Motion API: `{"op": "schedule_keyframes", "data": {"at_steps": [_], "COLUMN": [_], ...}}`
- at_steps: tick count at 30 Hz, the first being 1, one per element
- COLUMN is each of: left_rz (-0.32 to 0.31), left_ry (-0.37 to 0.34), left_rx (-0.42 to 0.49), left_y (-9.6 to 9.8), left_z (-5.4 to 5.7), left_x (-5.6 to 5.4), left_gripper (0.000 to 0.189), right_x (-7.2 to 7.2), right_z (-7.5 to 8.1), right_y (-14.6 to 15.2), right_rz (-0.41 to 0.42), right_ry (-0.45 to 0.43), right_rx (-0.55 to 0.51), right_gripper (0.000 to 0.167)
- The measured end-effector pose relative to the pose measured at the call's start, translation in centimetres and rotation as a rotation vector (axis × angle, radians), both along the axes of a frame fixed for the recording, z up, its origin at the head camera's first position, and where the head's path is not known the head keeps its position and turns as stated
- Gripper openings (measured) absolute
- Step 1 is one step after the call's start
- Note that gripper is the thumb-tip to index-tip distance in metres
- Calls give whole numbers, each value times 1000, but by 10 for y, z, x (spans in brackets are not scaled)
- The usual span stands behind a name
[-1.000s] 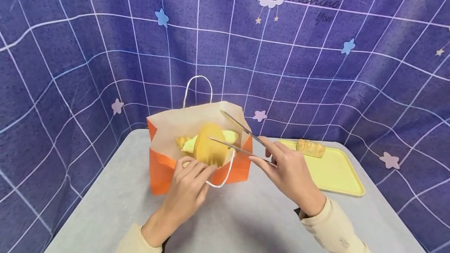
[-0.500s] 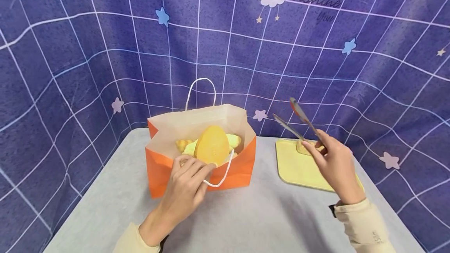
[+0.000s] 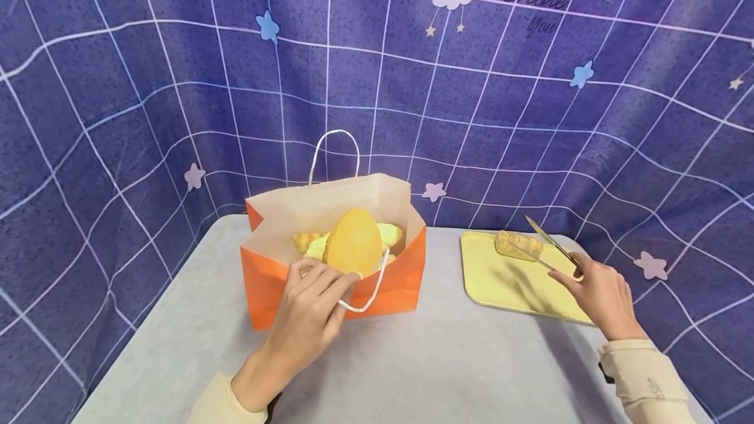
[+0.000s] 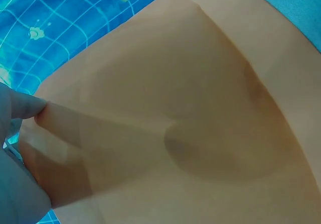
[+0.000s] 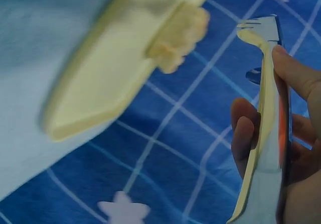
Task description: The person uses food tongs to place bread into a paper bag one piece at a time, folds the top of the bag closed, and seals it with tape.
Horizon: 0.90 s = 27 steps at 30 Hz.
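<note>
My left hand [image 3: 311, 309] pinches the front rim of an orange paper bag [image 3: 400, 285] with white cord handles. Inside the bag lie a large rounded yellow bun [image 3: 356, 241] and other bread pieces, partly hidden. In the left wrist view, fingers [image 4: 30, 105] hold the edge of the bag's paper wall [image 4: 150, 108], which fills most of that view. My right hand [image 3: 609, 300] holds metal tongs [image 3: 561, 252] over the yellow tray. Their arms are spread, with the tips around a golden pastry roll [image 3: 518, 245]; whether they touch it I cannot tell.
The yellow tray [image 3: 483, 283] lies flat on the grey table [image 3: 436, 371], right of the bag. Behind the table hangs a purple-blue curtain [image 3: 377, 70] with a grid and stars. The bag's rear handle [image 3: 334, 131] stands upright.
My right hand has carried the tongs from above the bag rightward to the tray and lowered them near the pastry roll. The bun now rests in the bag. My left hand stays on the rim.
</note>
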<state>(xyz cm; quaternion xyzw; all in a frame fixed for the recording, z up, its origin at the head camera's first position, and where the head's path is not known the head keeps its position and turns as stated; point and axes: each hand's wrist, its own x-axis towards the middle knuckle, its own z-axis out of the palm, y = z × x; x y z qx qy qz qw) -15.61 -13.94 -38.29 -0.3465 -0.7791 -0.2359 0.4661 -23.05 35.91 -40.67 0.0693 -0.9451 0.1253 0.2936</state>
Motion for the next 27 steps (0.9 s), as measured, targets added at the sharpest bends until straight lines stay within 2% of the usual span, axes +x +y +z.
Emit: {"op": "schedule_keyframes", "data": {"at_steps": [3,7,11,22,27], "left_rz": [0,4,5,6,-18], "left_ry": [4,-5,-6,-12,35], "left_rx": [5,4,2,-11,-12], "left_y": [1,1,0,0,1], "left_z": [-1,-2,-1,0,1], "left_x": [0,0,0,-1,-1], "left_gripper": [26,23,21,22,24], "right_x": [-3,-11,-20,-42,-55], "right_z": [-10,-18,-19,-27,-33], "right_y": [11,20,25,30,33], "right_rz": [-8,5,15,9,4], "right_ry": [-49,-69,-84,-155,-194], "right_rx": [3,27,51,111,139], "right_gripper": [40,35,33,41,43]}}
